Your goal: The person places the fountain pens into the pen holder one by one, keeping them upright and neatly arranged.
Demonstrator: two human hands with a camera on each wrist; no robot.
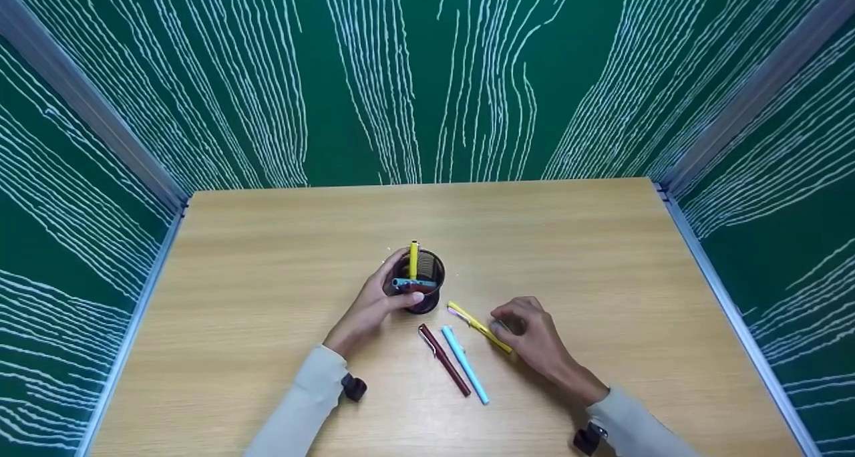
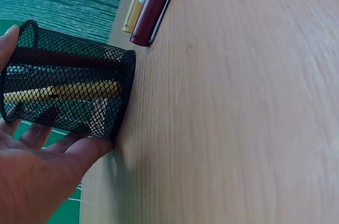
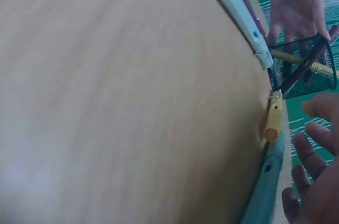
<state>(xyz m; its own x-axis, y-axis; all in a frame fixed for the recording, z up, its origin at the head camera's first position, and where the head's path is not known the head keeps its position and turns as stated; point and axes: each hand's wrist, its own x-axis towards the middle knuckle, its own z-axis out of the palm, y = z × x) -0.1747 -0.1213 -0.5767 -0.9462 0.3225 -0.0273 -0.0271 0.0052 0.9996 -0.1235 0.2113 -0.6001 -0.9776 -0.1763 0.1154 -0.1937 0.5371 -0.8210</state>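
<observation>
My left hand [image 1: 374, 303] holds a black mesh pen cup [image 1: 431, 303] around its side, thumb toward the front. A yellow pen [image 1: 413, 260] stands in the cup, and a light blue pen [image 1: 405, 284] leans at its rim. Through the mesh a dark red pen [image 2: 69, 59] also shows. My right hand [image 1: 534, 337] hovers with loosely bent fingers over the yellow pen [image 1: 479, 327] on the table; in the right wrist view its fingers are spread, holding nothing. Left of that pen lie a light blue pen [image 1: 465, 365] and a dark red pen [image 1: 444, 360].
A teal pen [image 3: 264, 181] lies below the right hand in the right wrist view; the head view does not show it. The wooden table [image 1: 267, 243] meets green walls [image 1: 361, 76] with white wavy lines. Grey metal posts [image 1: 87, 89] stand at the corners.
</observation>
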